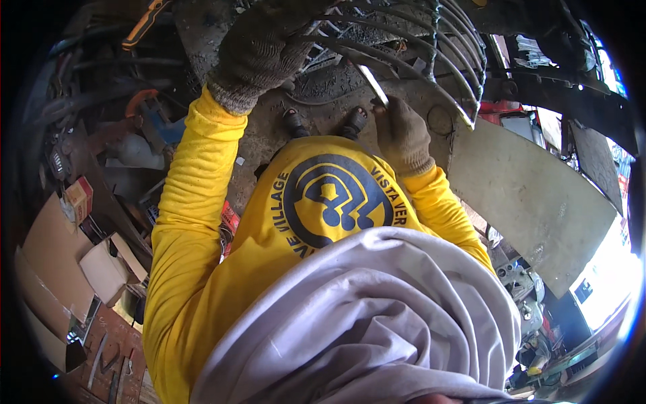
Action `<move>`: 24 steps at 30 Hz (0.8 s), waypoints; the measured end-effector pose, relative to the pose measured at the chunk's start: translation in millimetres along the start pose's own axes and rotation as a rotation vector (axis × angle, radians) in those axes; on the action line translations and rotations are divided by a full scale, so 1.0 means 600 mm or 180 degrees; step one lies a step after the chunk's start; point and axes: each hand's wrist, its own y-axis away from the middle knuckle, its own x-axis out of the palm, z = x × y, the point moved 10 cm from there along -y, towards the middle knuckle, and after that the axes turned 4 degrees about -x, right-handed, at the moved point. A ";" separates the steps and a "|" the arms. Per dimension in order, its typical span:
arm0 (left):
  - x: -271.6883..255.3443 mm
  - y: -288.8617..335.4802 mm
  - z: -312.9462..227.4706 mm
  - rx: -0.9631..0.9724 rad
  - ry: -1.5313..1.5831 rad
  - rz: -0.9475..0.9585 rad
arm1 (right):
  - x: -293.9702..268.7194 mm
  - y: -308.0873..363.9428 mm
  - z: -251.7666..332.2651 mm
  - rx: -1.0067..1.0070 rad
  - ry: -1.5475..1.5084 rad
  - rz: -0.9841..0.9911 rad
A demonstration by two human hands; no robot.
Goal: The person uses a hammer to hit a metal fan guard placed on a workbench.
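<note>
My left hand [262, 57], in a dark knit glove, is closed at the end of a curved metal grille [436, 50]. The grille has several bent bars joined by cross rods, and its far edge runs out of view. Lower and to the right, my right hand [405, 138], in a brown knit glove, is closed around a slim, pale metal bar [372, 85]. That bar slants up and left from the fist toward the underside of the grille. Its far end is hard to make out against the dark clutter there.
An orange-and-black tool [144, 25] lies at the upper left. Left of me are an orange C-shaped clamp [140, 102] and an open cardboard box [111, 269]. A large pale panel [528, 195] leans at the right, near metal machine parts [525, 296]. My sandalled feet [296, 123] stand below the grille.
</note>
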 end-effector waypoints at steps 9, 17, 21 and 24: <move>0.003 -0.002 0.005 -0.0079 -0.0017 0.0007 | 0.021 -0.002 -0.014 0.0249 -0.0005 0.0016; -0.005 0.002 0.011 -0.0079 0.0069 -0.0077 | 0.060 0.010 -0.034 0.0578 0.0211 0.0601; -0.003 0.004 0.020 -0.0169 -0.0221 -0.0043 | 0.012 0.004 0.005 0.0426 -0.0013 0.0112; -0.017 -0.004 0.004 0.0199 0.0297 -0.0500 | -0.025 0.003 0.035 -0.0355 -0.0151 -0.0486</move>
